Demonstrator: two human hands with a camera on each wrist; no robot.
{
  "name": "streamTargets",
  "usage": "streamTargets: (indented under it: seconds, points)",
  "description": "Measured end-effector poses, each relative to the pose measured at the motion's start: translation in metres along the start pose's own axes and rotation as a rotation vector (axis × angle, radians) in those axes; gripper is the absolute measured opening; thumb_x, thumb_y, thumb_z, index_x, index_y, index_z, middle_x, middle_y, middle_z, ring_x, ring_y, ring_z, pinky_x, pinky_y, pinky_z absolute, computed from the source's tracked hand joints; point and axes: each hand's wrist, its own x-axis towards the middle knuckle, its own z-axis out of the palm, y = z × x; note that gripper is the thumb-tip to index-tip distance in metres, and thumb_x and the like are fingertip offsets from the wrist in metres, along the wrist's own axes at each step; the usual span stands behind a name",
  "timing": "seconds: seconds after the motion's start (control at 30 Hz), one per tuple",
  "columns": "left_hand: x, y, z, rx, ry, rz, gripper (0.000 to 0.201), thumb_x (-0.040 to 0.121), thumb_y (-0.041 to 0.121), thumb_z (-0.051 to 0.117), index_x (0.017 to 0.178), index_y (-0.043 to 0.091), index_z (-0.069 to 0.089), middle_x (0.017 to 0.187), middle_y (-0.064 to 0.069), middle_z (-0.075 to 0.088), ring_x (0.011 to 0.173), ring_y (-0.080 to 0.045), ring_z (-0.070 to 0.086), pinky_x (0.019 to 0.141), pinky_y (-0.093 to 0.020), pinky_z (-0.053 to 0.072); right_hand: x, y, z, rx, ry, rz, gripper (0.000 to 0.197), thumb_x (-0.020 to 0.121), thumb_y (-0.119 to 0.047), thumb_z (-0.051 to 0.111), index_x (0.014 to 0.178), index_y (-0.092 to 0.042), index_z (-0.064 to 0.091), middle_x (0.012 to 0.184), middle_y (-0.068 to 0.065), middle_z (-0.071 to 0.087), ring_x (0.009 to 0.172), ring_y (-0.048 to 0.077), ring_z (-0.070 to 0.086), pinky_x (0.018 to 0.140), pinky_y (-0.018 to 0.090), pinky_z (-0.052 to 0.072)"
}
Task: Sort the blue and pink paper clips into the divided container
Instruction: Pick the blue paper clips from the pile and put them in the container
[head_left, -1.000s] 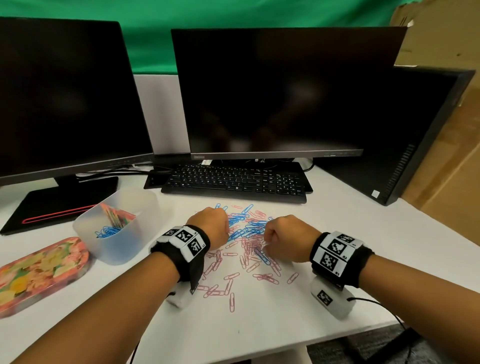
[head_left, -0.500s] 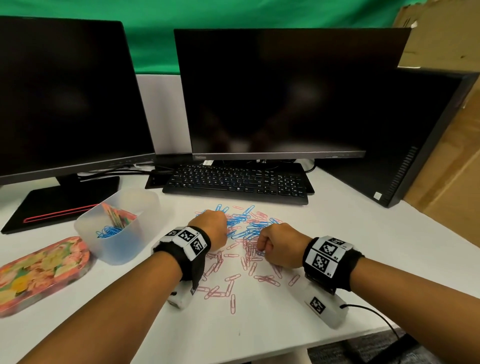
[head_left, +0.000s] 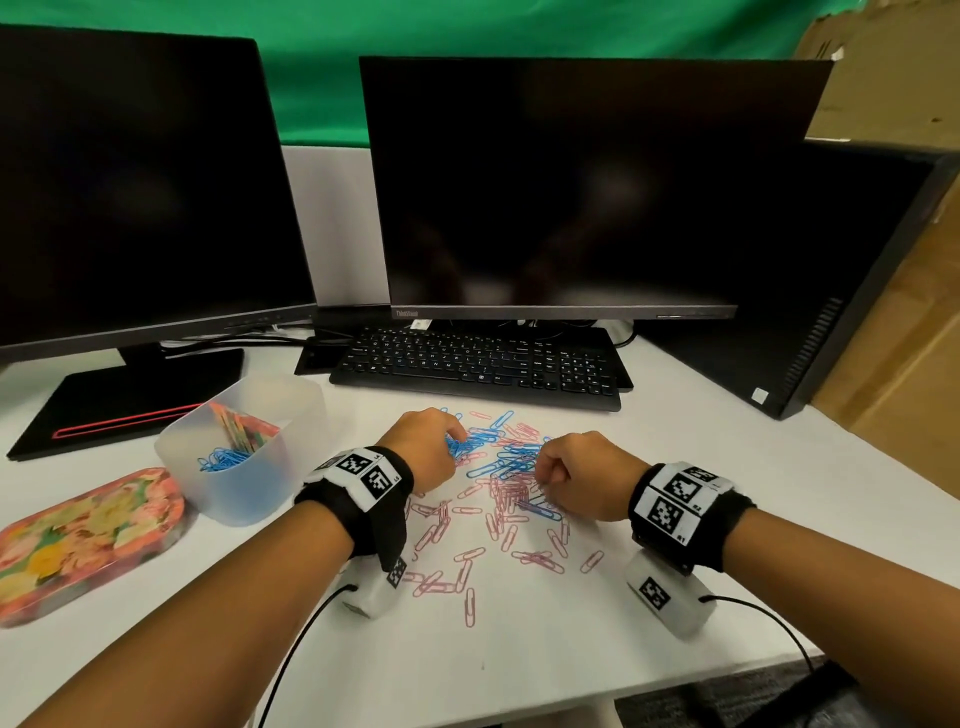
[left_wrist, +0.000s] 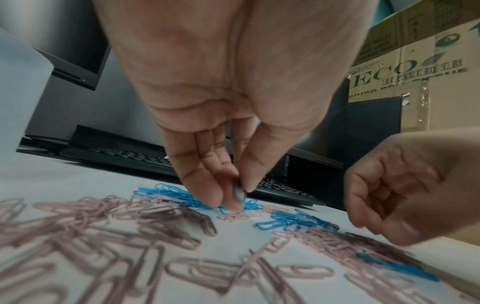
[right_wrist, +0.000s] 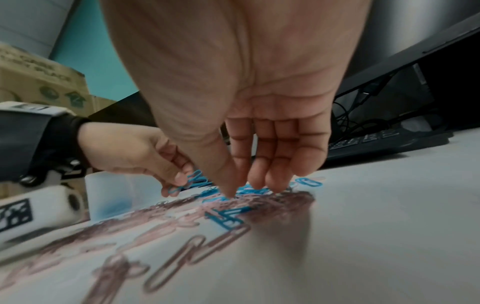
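Blue paper clips (head_left: 485, 435) and pink paper clips (head_left: 511, 493) lie mixed in a loose pile on the white desk, the pink ones spreading toward me. My left hand (head_left: 457, 441) is at the pile's left side. In the left wrist view its thumb and fingers pinch a blue clip (left_wrist: 239, 193). My right hand (head_left: 540, 470) hangs over the pile's right side, its fingertips (right_wrist: 259, 182) touching the clips with nothing plainly pinched. The translucent divided container (head_left: 244, 493) stands to the left and holds blue clips (head_left: 223, 460) in its near compartment.
A floral lid (head_left: 78, 540) lies at the desk's left edge. A black keyboard (head_left: 478, 366) sits just behind the pile, under two dark monitors. A black computer tower (head_left: 810, 291) stands at the right. Cables trail from both wrist cameras toward me.
My right hand has shifted left, further onto the pile. My left hand has stayed at the blue clips.
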Motion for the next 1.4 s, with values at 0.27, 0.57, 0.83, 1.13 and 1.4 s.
streamTargets:
  seconds: [0.27, 0.57, 0.83, 1.13, 1.4]
  points:
    - [0.000, 0.002, -0.001, -0.078, -0.024, -0.020, 0.039, 0.089, 0.002, 0.048, 0.121, 0.018, 0.063, 0.120, -0.005, 0.060, 0.105, -0.028, 0.063, 0.075, -0.035, 0.060, 0.000, -0.010, 0.012, -0.069, -0.042, -0.052, 0.029, 0.083, -0.007, 0.052, 0.101, -0.023, 0.068, 0.086, -0.008, 0.058, 0.085, 0.015, 0.058, 0.071, 0.023, 0.047]
    - [0.002, -0.009, 0.001, -0.155, -0.020, -0.036, 0.019, 0.094, 0.015, 0.047, 0.080, 0.012, 0.060, 0.088, -0.007, 0.065, 0.078, -0.022, 0.056, 0.069, -0.029, 0.049, 0.003, -0.006, 0.013, -0.088, -0.075, -0.040, 0.034, 0.089, -0.009, 0.044, 0.113, -0.024, 0.064, 0.115, -0.001, 0.063, 0.100, 0.018, 0.060, 0.087, 0.029, 0.053]
    - [0.002, -0.007, 0.002, -0.203, -0.024, -0.050, 0.021, 0.091, 0.010, 0.051, 0.073, 0.019, 0.055, 0.096, -0.006, 0.066, 0.091, -0.027, 0.067, 0.071, -0.035, 0.056, 0.005, 0.002, 0.010, -0.016, -0.020, -0.018, 0.037, 0.092, -0.012, 0.037, 0.113, -0.028, 0.063, 0.117, 0.003, 0.062, 0.098, 0.018, 0.060, 0.082, 0.028, 0.052]
    - [0.002, -0.003, 0.002, -0.255, -0.038, -0.063, 0.029, 0.088, 0.002, 0.051, 0.106, 0.020, 0.064, 0.094, -0.006, 0.062, 0.073, -0.021, 0.058, 0.052, -0.024, 0.047, 0.005, 0.004, -0.005, 0.059, -0.042, -0.053, 0.039, 0.088, -0.003, 0.041, 0.108, -0.023, 0.068, 0.092, -0.007, 0.062, 0.082, 0.014, 0.057, 0.073, 0.021, 0.044]
    - [0.007, -0.004, 0.004, -0.465, -0.037, -0.093, 0.023, 0.095, 0.006, 0.037, 0.084, 0.015, 0.056, 0.083, -0.006, 0.062, 0.061, -0.015, 0.047, 0.053, -0.024, 0.038, 0.009, 0.015, -0.013, 0.752, -0.066, 0.164, 0.029, 0.083, 0.010, 0.040, 0.094, -0.004, 0.063, 0.076, 0.012, 0.066, 0.054, 0.020, 0.053, 0.046, 0.023, 0.039]
